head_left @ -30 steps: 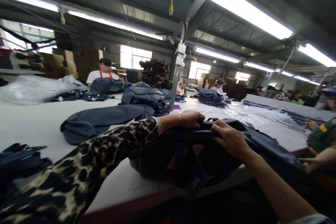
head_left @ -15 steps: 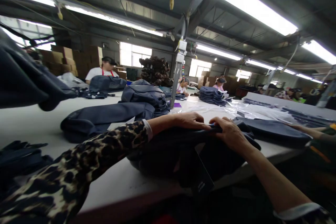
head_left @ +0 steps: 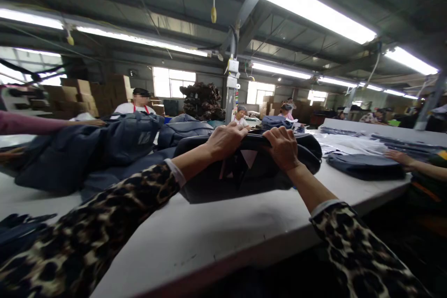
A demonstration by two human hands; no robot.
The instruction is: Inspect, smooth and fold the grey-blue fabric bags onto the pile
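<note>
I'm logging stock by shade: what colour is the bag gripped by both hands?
The bag is dark navy, nearly black, clearest in the head view.

Nothing is readable on the black bag (head_left: 209,188), and the patch (head_left: 144,138) on the blue bag (head_left: 120,145) is blurred.

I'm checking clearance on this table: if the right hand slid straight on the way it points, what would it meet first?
The right hand grips the dark bag by its top edge. Past that edge, the folded dark stack looks first in line, though depth is unclear.
</note>
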